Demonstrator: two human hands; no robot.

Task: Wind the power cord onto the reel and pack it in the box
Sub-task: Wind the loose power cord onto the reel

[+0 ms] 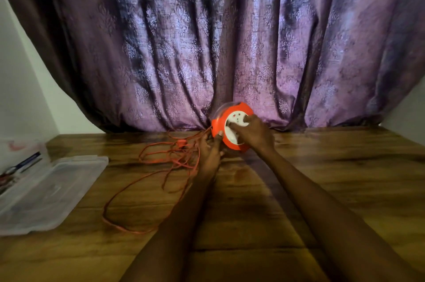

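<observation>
1. The reel (232, 129), orange with a white socket face, stands on edge at the far side of the wooden surface (322, 189), tilted so its face looks toward the person, close against the foot of the purple curtain (207, 40).
2. The right hand (255, 131) lies over the reel's white face from the right; its fingers (236, 123) reach across the face and curl onto it, holding the reel.
3. The left hand (210, 150) comes up from below at the reel's left lower edge. Its thumb tip presses against the orange rim, and the other fingers curl just to the left of the rim where the cord comes in; whether they pinch the cord cannot be told through the blur.
4. The power cord (161, 162), orange and thin, lies unwound in loose tangled loops on the surface to the left of the left hand, with one long loop running toward the near edge and back. A small orange lump, perhaps the plug (181, 143), sits among the loops near the far side.
5. A clear plastic box (20, 157) stands at the left edge of the surface, well apart from the reel, with some tools dimly seen inside.
6. Its clear lid (50, 192) lies flat just beside it on the surface, between the box and the cord's loops.
</observation>
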